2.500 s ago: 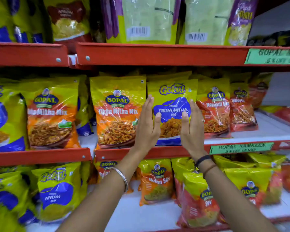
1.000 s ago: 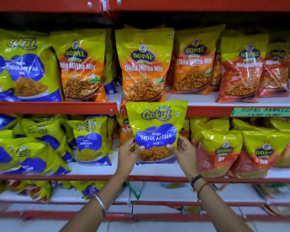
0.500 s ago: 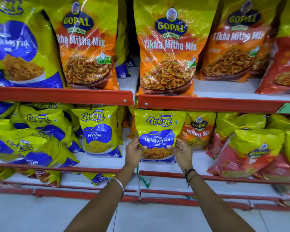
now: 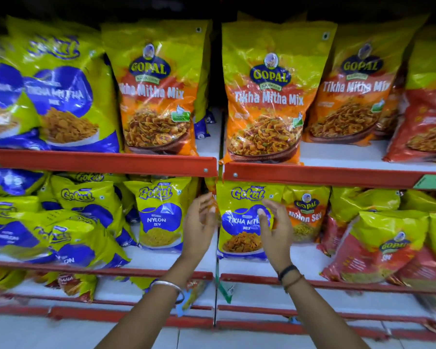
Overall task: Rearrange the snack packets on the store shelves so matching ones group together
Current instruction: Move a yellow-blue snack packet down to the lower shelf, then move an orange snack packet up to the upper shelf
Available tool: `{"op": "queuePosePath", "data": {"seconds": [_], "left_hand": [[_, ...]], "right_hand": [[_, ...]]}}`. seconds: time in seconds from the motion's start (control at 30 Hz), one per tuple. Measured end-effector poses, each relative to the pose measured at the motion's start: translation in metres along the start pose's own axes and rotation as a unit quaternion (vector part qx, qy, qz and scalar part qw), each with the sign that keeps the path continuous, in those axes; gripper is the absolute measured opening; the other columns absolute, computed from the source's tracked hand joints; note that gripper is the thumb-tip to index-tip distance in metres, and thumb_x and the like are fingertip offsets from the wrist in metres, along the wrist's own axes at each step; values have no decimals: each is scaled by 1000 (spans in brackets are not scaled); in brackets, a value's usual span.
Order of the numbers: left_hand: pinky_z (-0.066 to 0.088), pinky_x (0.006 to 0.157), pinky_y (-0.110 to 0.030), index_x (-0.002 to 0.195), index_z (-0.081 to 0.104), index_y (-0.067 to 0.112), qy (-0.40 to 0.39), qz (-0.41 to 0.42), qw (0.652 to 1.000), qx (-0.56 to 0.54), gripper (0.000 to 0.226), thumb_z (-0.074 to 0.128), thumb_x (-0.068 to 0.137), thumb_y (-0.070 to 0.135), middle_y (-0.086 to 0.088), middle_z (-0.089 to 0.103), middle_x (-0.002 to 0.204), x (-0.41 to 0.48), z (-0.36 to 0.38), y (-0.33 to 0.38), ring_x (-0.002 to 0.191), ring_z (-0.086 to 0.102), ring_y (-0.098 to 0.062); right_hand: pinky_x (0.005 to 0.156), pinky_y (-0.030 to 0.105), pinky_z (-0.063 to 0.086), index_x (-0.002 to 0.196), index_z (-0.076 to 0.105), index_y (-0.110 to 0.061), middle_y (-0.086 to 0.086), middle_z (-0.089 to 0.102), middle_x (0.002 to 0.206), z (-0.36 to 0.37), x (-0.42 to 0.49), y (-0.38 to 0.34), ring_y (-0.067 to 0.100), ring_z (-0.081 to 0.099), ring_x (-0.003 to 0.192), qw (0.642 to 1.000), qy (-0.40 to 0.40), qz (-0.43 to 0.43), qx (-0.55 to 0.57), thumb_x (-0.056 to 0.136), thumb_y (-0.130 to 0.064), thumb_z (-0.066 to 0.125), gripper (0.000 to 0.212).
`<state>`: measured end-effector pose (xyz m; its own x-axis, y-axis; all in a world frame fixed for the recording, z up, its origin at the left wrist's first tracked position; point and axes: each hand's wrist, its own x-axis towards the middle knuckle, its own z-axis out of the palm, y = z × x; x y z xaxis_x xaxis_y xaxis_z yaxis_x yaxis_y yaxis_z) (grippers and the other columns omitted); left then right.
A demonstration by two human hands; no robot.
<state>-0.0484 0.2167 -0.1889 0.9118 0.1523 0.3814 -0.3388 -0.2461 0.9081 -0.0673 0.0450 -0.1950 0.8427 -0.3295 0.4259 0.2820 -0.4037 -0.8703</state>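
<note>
A small yellow-and-blue Gokul Tikha Mitha Mix packet stands upright on the lower white shelf, just right of the shelf joint. My left hand hovers at its left edge, fingers spread, holding nothing. My right hand is in front of its right side, fingers apart, also holding nothing. A Gokul Nylon Sev packet stands to the left, a Gopal Nylon Sev packet to the right. Above, large Gopal Tikha Mitha Mix bags and Gokul Tikha Mitha bags fill the upper shelf.
Red shelf rails run across in front of each level. Several Gokul packets lean in a heap at lower left. Red Gopal Sev packets crowd the lower right. A bottom shelf holds a few fallen packets.
I took the Gokul Tikha Mitha packet down from the upper shelf, set it on the lower shelf, and both hands have now let go of it.
</note>
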Motion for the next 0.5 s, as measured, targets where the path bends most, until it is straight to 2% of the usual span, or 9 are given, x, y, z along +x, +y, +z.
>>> {"op": "queuePosePath", "data": {"seconds": [0.07, 0.13, 0.2, 0.27, 0.33, 0.4, 0.43, 0.5], "left_hand": [[46, 90, -13, 116, 57, 10, 37, 83, 996, 11, 27, 51, 91, 10, -3, 64, 113, 20, -25, 33, 104, 60, -3], [44, 95, -20, 116, 58, 9, 92, 141, 985, 23, 26, 50, 91, 9, -7, 63, 117, 50, -50, 60, 109, 58, -13], [42, 101, -31, 120, 54, 6, 147, 165, 975, 18, 29, 52, 91, 10, -11, 59, 122, 84, -77, 79, 115, 55, -22], [39, 106, -42, 126, 47, 5, 165, 169, 970, 58, 39, 55, 89, 14, -15, 52, 127, 118, -104, 88, 120, 49, -28], [34, 110, -45, 134, 37, 3, 136, 148, 974, 102, 55, 56, 87, 23, -19, 44, 134, 146, -125, 86, 126, 42, -30], [32, 112, -42, 140, 28, 2, 75, 90, 988, 97, 71, 57, 84, 34, -19, 37, 141, 165, -140, 84, 131, 38, -26], [34, 111, -41, 141, 26, 3, 44, 64, 993, 87, 74, 60, 83, 36, -15, 39, 141, 173, -146, 81, 130, 40, -23], [40, 105, -39, 140, 29, 6, -13, 20, 996, 87, 71, 64, 85, 33, -6, 46, 133, 182, -154, 79, 123, 45, -18]], "right_hand": [[90, 29, 47, 108, 62, -18, -3, 63, 106, 7, 16, -43, 15, 60, 104, 998, 4, -57, 33, 92, -20, 56, 17], [88, 26, 48, 107, 63, -15, 1, 64, 104, 18, 37, -84, 15, 61, 102, 991, -4, -113, 65, 93, -13, 56, 16], [89, 26, 48, 108, 62, -11, 4, 64, 104, 35, 60, -120, 15, 62, 101, 985, -9, -153, 83, 92, -12, 57, 17], [93, 29, 48, 113, 60, -9, 5, 63, 109, 57, 84, -147, 17, 61, 105, 984, -32, -155, 84, 89, -15, 58, 24], [102, 33, 44, 125, 52, -8, 9, 58, 125, 81, 106, -165, 22, 55, 118, 986, -96, -122, 63, 89, -21, 61, 40], [105, 34, 41, 137, 41, -6, 11, 51, 137, 102, 124, -179, 22, 48, 127, 984, -159, -74, 23, 87, -28, 66, 60], [100, 32, 41, 139, 38, -5, 9, 52, 135, 110, 130, -183, 21, 49, 124, 982, -179, -54, 3, 85, -31, 68, 67], [85, 26, 41, 138, 37, -3, 4, 57, 119, 120, 136, -187, 18, 54, 110, 980, -195, -27, -12, 84, -33, 69, 69]]}}
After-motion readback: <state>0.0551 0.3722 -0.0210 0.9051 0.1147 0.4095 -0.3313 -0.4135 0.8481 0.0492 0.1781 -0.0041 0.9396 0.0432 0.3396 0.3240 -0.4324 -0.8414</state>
